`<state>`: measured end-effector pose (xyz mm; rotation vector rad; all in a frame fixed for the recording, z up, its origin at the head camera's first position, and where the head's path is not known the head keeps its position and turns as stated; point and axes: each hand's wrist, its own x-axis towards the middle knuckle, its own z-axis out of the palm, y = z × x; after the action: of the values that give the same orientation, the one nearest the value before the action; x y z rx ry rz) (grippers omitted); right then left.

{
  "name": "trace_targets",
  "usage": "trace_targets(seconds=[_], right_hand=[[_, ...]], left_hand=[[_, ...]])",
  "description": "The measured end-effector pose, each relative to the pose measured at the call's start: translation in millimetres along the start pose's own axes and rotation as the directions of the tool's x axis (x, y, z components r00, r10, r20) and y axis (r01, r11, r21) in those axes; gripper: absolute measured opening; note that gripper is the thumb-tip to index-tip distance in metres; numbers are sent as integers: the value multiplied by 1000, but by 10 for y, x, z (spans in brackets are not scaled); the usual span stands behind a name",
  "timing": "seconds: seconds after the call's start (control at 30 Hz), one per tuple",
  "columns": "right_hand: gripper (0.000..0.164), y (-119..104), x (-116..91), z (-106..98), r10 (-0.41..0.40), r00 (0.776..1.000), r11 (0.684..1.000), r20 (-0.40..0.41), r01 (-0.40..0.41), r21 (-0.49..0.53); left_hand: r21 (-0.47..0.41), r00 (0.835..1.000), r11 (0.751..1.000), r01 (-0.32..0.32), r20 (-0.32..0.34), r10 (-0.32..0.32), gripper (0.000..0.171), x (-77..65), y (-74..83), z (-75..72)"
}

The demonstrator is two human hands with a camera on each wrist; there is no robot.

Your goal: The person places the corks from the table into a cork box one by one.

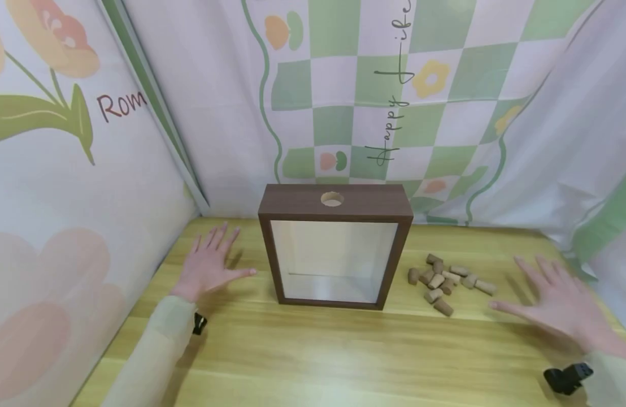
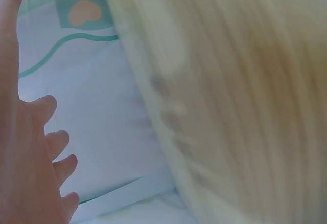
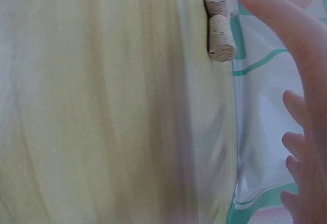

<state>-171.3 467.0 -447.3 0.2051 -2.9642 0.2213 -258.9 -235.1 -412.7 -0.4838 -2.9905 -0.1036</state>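
Observation:
A dark brown wooden frame box (image 1: 335, 203) with a clear front stands upright in the middle of the table, a round hole (image 1: 332, 199) in its top. To its right lies a loose pile of corks (image 1: 436, 281), some light and some darker; a few corks (image 3: 222, 37) show in the right wrist view. My left hand (image 1: 207, 268) is spread above the table left of the box, holding nothing. On the far right my right hand (image 1: 562, 302) is spread too, thumb toward the corks, with nothing in it.
The wooden table (image 1: 313, 362) meets a patterned curtain (image 1: 343, 85) close behind the box. A printed cloth wall (image 1: 48, 226) runs along the left edge. Each wrist wears a small black device, such as the one (image 1: 568, 379) on the right.

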Motion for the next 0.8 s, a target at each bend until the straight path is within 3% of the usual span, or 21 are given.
trace_targets(seconds=[0.13, 0.23, 0.37, 0.43, 0.5, 0.53, 0.57, 0.63, 0.73, 0.8], right_hand=[[122, -3, 40, -61, 12, 1000, 999, -13, -12, 45], [120, -24, 63, -133, 51, 999, 990, 12, -52, 130], [114, -84, 71, -260, 118, 992, 967, 50, -126, 221], [108, -123, 69, -322, 143, 987, 957, 69, -155, 245], [101, -157, 72, -362, 145, 985, 952, 95, -165, 260], [97, -172, 72, -374, 143, 983, 947, 114, -169, 272], [93, -187, 73, -376, 137, 982, 944, 128, -169, 285], [86, -211, 77, -356, 118, 985, 939, 129, -153, 308], [71, -235, 83, -285, 79, 992, 928, 95, -108, 357], [63, -250, 89, -235, 62, 996, 922, 66, -82, 377]], left_hand=[[-48, 995, 998, -41, -97, 36, 117, 24, 22, -128], [-155, 981, 986, -70, -188, 40, 116, 28, 70, -288], [-346, 952, 931, -115, -306, 4, 109, -9, 192, -563], [-417, 920, 890, -183, -392, 5, 105, -31, 272, -703], [-446, 867, 849, -282, -497, 26, 101, -47, 368, -828], [-443, 829, 827, -346, -557, 49, 99, -49, 421, -884], [-426, 785, 803, -416, -614, 80, 96, -45, 478, -939], [-354, 676, 756, -551, -721, 156, 86, -28, 609, -1041], [-220, 513, 675, -704, -815, 270, 72, 30, 811, -1166], [-167, 453, 635, -754, -833, 319, 66, 79, 934, -1218]])
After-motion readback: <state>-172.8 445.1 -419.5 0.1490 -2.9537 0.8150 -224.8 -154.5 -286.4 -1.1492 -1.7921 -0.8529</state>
